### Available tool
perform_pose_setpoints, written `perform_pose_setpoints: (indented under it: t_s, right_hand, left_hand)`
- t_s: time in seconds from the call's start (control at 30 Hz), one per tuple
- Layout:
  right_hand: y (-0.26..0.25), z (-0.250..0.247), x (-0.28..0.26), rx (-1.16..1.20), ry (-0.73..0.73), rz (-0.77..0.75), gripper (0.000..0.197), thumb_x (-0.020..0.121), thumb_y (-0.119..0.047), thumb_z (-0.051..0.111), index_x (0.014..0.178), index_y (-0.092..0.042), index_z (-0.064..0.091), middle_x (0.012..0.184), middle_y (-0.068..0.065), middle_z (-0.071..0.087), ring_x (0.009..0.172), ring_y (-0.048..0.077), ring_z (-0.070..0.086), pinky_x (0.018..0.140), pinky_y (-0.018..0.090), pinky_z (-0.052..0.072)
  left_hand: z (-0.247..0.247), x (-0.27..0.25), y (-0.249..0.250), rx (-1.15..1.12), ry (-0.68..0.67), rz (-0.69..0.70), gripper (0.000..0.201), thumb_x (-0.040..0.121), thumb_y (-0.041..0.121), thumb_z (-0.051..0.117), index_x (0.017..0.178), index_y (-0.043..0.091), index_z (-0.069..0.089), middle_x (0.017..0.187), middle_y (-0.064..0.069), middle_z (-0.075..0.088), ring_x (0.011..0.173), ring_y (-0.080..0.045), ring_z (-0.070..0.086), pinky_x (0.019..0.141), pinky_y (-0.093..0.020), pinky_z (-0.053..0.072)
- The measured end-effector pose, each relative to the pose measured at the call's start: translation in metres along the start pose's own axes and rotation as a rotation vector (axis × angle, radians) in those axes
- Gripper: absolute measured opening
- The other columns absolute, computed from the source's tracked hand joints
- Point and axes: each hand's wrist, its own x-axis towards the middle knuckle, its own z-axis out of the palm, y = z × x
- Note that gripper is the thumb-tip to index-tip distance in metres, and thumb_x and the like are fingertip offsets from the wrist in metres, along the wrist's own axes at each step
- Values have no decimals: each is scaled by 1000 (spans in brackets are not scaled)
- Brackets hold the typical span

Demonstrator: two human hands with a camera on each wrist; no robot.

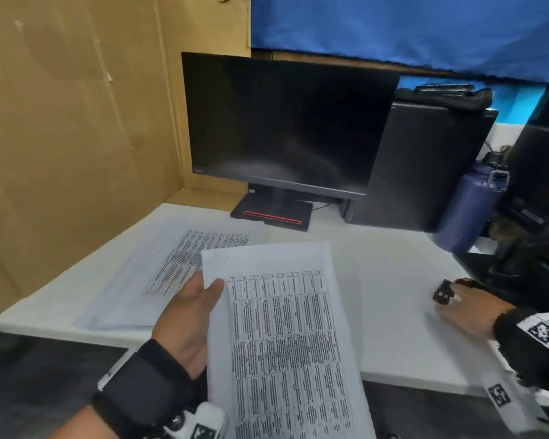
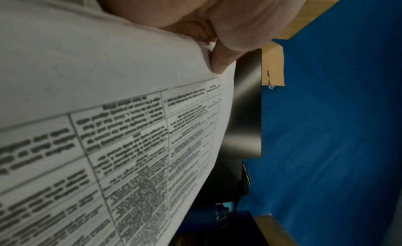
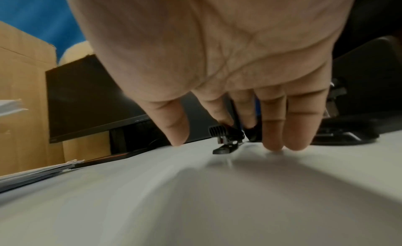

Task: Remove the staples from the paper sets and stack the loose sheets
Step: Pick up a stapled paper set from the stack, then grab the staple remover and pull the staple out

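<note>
My left hand (image 1: 200,304) holds a stapled paper set (image 1: 282,337) printed with a table, lifted over the table's front edge, thumb (image 2: 220,60) on top and fingers hidden beneath. A staple (image 1: 226,258) shows in the set's top-left corner. In the left wrist view the paper set (image 2: 108,112) fills the frame. A stack of sheets (image 1: 171,267) lies on the white table (image 1: 377,264) to the left. At the right, my right hand (image 1: 457,301) reaches down with straight fingers over a black staple remover (image 1: 441,294). The staple remover (image 3: 228,139) sits under my index and middle fingers while two fingertips (image 3: 274,144) touch the table.
A dark monitor (image 1: 282,122) stands at the back, with a black computer tower (image 1: 425,166) and a blue bottle (image 1: 469,210) to its right. A cardboard wall (image 1: 76,122) closes the left side. Dark clutter (image 1: 526,264) lies at the far right.
</note>
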Motion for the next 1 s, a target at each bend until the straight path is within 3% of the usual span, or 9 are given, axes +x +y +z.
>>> perform_pose_setpoints:
  t_s: [0.17, 0.37, 0.5, 0.57, 0.7, 0.77, 0.87, 0.93, 1.0]
  right_hand:
    - [-7, 2, -8, 98, 81, 99, 32, 85, -42, 72, 81, -15, 56, 86, 5, 61, 76, 22, 57, 74, 34, 44]
    - [-23, -3, -27, -64, 81, 104, 24, 80, -37, 68, 74, -16, 57, 79, 6, 61, 74, 24, 60, 69, 32, 48]
    - [-44, -10, -62, 963, 45, 139, 17, 92, -10, 64, 81, 1, 57, 69, 20, 71, 67, 31, 65, 71, 42, 56]
    - [-61, -16, -90, 1464, -49, 77, 16, 92, -4, 60, 80, -7, 51, 75, 21, 70, 68, 30, 65, 67, 41, 57]
    - [-86, -13, -126, 2057, -397, -269, 52, 55, -20, 88, 97, -12, 58, 90, 19, 67, 71, 25, 67, 62, 31, 60]
    - [-104, -7, -136, 2197, -657, -399, 64, 61, -13, 85, 117, -14, 55, 100, 19, 63, 77, 28, 64, 64, 32, 58]
    - [-147, -3, -154, 2170, -758, -308, 49, 68, -4, 80, 111, -11, 57, 94, 19, 61, 66, 25, 58, 51, 30, 51]
    - [-171, 8, -167, 1880, -493, -238, 25, 85, -3, 69, 107, -9, 59, 84, 14, 62, 60, 23, 57, 47, 33, 49]
    - [-180, 21, -177, 1469, -162, -287, 15, 99, -15, 57, 109, -25, 60, 80, 0, 65, 60, 17, 59, 58, 40, 55]
  left_hand:
    - [4, -10, -2, 38, -26, -22, 28, 107, 11, 47, 125, 12, 68, 116, -22, 76, 109, -43, 72, 100, -60, 53]
    - [14, -23, -11, 66, -65, -59, 27, 105, 6, 47, 123, 3, 67, 115, -27, 74, 109, -46, 71, 102, -61, 52]
    - [19, -28, -9, 74, -91, -62, 26, 104, 4, 48, 122, -2, 66, 115, -30, 73, 113, -51, 67, 105, -66, 48]
    - [21, -30, -9, 67, -99, -72, 26, 103, 4, 49, 122, -3, 66, 114, -31, 74, 111, -50, 69, 102, -64, 50]
    - [27, -38, -12, 57, -157, -119, 28, 102, 6, 50, 121, -3, 68, 115, -31, 73, 101, -43, 73, 94, -56, 57]
    - [31, -43, -14, 63, -192, -132, 28, 102, 5, 50, 116, -2, 73, 114, -30, 74, 99, -42, 74, 94, -54, 57]
    - [36, -49, -18, 80, -239, -124, 26, 101, 5, 54, 119, -2, 72, 116, -34, 71, 107, -48, 70, 102, -58, 52]
    - [39, -54, -18, 44, -288, -127, 31, 101, 6, 52, 126, -7, 65, 110, -37, 68, 99, -50, 68, 97, -59, 52]
    - [41, -57, -16, 34, -282, -116, 30, 102, 3, 46, 122, -8, 66, 103, -38, 69, 88, -46, 69, 85, -55, 57]
